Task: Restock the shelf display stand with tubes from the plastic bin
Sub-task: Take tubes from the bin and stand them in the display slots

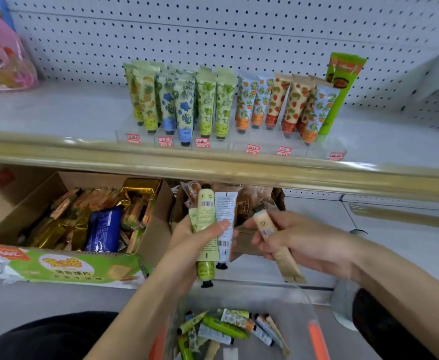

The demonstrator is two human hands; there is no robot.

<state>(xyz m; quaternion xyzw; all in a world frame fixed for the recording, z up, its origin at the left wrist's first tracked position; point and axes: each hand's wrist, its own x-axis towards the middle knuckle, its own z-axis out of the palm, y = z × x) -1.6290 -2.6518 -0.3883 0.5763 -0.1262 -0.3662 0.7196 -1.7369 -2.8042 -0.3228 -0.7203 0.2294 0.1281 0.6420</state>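
Observation:
My left hand (187, 245) grips a bundle of tubes (214, 216), green and pale blue, held upright below the shelf edge. My right hand (299, 240) pinches one beige tube (278, 245), tilted, cap end up, just right of the bundle. The clear plastic bin (299, 305) sits low in front of me with several loose tubes (228, 328) inside. On the upper shelf the clear display stand (265, 144) holds rows of patterned tubes (213, 102), caps down, with red price tags along its front.
A gold shelf rail (213, 165) runs across between my hands and the stand. An open cardboard box of snack packs (65, 219) lies on the lower shelf at left, wrapped buns (249, 201) behind my hands. A pink bag (3, 55) sits upper left. Pegboard backs the shelf.

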